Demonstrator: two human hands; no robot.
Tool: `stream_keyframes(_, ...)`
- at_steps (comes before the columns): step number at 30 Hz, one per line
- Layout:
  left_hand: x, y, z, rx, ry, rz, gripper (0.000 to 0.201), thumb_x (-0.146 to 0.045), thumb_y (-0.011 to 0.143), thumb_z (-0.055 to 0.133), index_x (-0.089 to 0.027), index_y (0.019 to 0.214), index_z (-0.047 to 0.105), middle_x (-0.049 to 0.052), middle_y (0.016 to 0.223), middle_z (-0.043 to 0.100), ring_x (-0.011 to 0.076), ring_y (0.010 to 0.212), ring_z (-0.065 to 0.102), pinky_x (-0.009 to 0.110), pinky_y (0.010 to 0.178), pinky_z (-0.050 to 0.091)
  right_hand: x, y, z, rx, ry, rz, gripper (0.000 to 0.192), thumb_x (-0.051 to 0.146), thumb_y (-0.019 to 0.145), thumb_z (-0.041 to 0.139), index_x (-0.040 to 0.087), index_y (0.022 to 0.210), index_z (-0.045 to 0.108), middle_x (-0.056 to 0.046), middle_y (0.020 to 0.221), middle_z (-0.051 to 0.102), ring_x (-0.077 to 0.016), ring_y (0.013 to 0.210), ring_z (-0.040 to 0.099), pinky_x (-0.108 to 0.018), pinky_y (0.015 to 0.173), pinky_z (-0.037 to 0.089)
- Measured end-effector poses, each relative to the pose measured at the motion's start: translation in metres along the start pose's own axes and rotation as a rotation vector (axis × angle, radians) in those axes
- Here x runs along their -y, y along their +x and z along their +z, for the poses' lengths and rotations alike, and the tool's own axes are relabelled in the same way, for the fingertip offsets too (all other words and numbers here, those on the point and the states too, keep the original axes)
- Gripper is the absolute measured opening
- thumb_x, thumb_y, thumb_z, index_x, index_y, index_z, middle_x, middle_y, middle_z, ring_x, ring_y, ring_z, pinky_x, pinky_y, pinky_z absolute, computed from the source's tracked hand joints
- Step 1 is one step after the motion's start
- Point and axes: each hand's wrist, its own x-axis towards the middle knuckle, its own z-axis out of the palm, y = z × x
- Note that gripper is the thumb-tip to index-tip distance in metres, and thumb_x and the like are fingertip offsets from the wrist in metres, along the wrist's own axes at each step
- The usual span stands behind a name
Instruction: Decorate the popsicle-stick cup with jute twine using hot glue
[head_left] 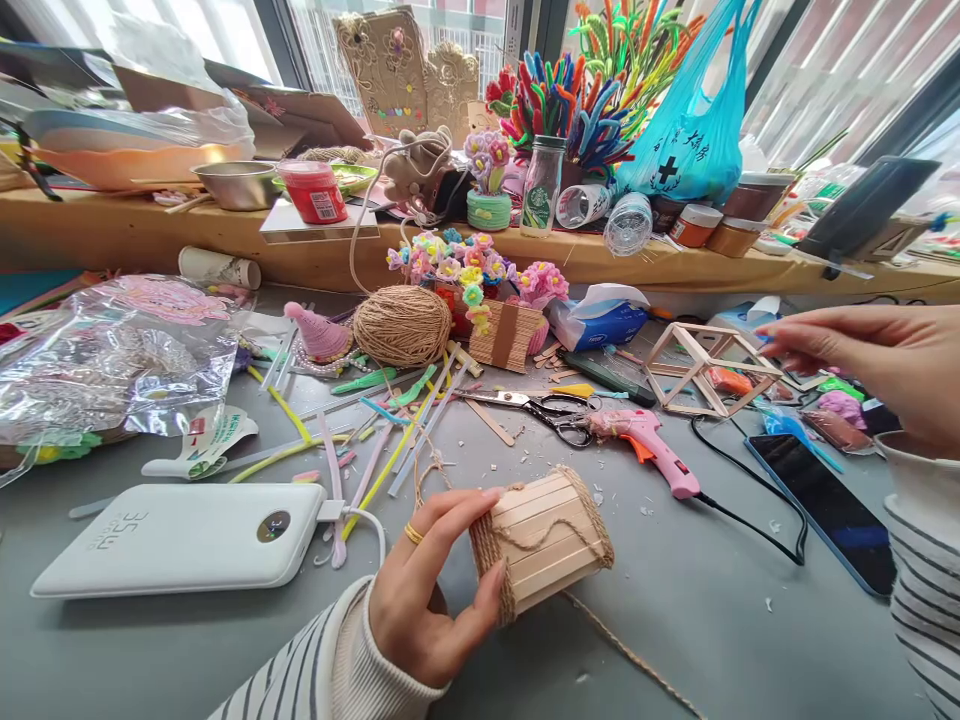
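Near centre: left hand (424, 590) pinches tube (551, 550) by its left end | far right: right hand (885, 350) raised, fingertips (796, 328) pressed together

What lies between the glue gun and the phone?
In the head view, a black cord curves between the glue gun and phone, with a pale scrap inside its bend.

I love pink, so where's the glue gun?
In the head view, the pink glue gun lies right of centre on the grey table, between the scissors and the phone.
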Motion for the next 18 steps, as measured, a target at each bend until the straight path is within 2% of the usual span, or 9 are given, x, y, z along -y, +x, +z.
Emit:
stream_keyframes(2,0.001,0.0,0.0,0.002,-0.003,-0.008,0.041,-0.009,0.073,0.055,-0.016,0.113,0.053,0.008,0.098,0.064,0.0171,0.09,0.062,0.026,0.078,0.053,0.005,0.002,-0.002,0.226,-0.121,-0.045,0.007,0.029,0.067,0.069,0.025,0.07,0.074,-0.004,0.07,0.072,-0.0181,0.062,0.064,-0.033,0.055,0.046)
stream_keyframes(3,0.001,0.0,0.0,0.003,-0.004,-0.008,0.041,-0.008,0.073,0.055,-0.015,0.113,0.053,0.008,0.099,0.064,0.0167,0.091,0.062,0.025,0.079,0.053,0.007,0.002,-0.001,0.276,-0.165,-0.126,0.011,0.027,0.067,0.066,0.026,0.074,0.074,-0.004,0.078,0.073,-0.0207,0.07,0.065,-0.035,0.061,0.047)
stream_keyframes(6,0.001,0.001,-0.001,0.01,-0.004,0.012,0.041,-0.007,0.073,0.055,-0.015,0.113,0.053,0.007,0.099,0.064,0.0157,0.091,0.061,0.023,0.08,0.052,0.017,-0.01,0.005,0.179,-0.185,-0.477,0.029,0.022,0.073,0.046,0.023,0.088,0.071,-0.008,0.102,0.069,-0.0258,0.095,0.06,-0.044,0.079,0.046)
stream_keyframes(7,0.001,0.0,0.0,0.013,-0.006,0.015,0.041,-0.006,0.073,0.055,-0.015,0.113,0.053,0.007,0.099,0.064,0.0153,0.091,0.061,0.022,0.081,0.051,0.023,-0.018,0.009,0.117,-0.178,-0.542,0.03,0.019,0.074,0.041,0.023,0.079,0.071,-0.008,0.102,0.068,-0.0255,0.097,0.059,-0.044,0.081,0.045)
stream_keyframes(9,0.001,-0.001,0.0,0.012,-0.019,0.007,0.041,-0.006,0.073,0.055,-0.014,0.114,0.052,0.007,0.1,0.062,0.0146,0.093,0.06,0.021,0.083,0.05,0.038,-0.036,0.016,0.074,-0.134,-0.583,0.028,0.014,0.073,0.042,0.023,0.053,0.059,-0.006,0.096,0.066,-0.0233,0.095,0.057,-0.041,0.081,0.044)
stream_keyframes(10,0.002,-0.002,0.001,0.015,-0.027,0.002,0.041,-0.006,0.074,0.055,-0.013,0.114,0.052,0.008,0.101,0.061,0.0141,0.095,0.059,0.021,0.085,0.049,0.046,-0.045,0.02,0.082,-0.087,-0.592,0.029,0.012,0.073,0.042,0.022,0.049,0.055,-0.006,0.093,0.064,-0.0219,0.092,0.057,-0.039,0.081,0.044)
stream_keyframes(13,0.002,-0.004,0.001,0.026,-0.038,-0.005,0.042,-0.006,0.074,0.054,-0.012,0.116,0.05,0.008,0.104,0.06,0.0131,0.098,0.056,0.019,0.088,0.046,0.068,-0.067,0.036,0.151,0.055,-0.551,0.008,0.02,0.075,0.054,0.022,0.075,0.061,-0.007,0.101,0.059,-0.0245,0.099,0.054,-0.044,0.087,0.042)
stream_keyframes(14,0.002,-0.004,0.001,0.033,-0.035,-0.003,0.042,-0.005,0.074,0.055,-0.012,0.116,0.05,0.008,0.104,0.059,0.0128,0.098,0.056,0.019,0.089,0.045,0.074,-0.073,0.042,0.181,0.12,-0.516,0.009,0.023,0.076,0.057,0.023,0.083,0.062,-0.007,0.105,0.058,-0.0242,0.102,0.053,-0.043,0.09,0.041)
stream_keyframes(18,0.001,-0.002,0.0,0.038,-0.037,0.0,0.043,-0.004,0.074,0.054,-0.012,0.116,0.049,0.007,0.104,0.06,0.0119,0.098,0.056,0.017,0.09,0.044,0.094,-0.093,0.071,0.327,0.429,-0.475,0.009,0.024,0.082,0.055,0.022,0.078,0.063,-0.006,0.102,0.06,-0.0194,0.1,0.055,-0.036,0.088,0.045)
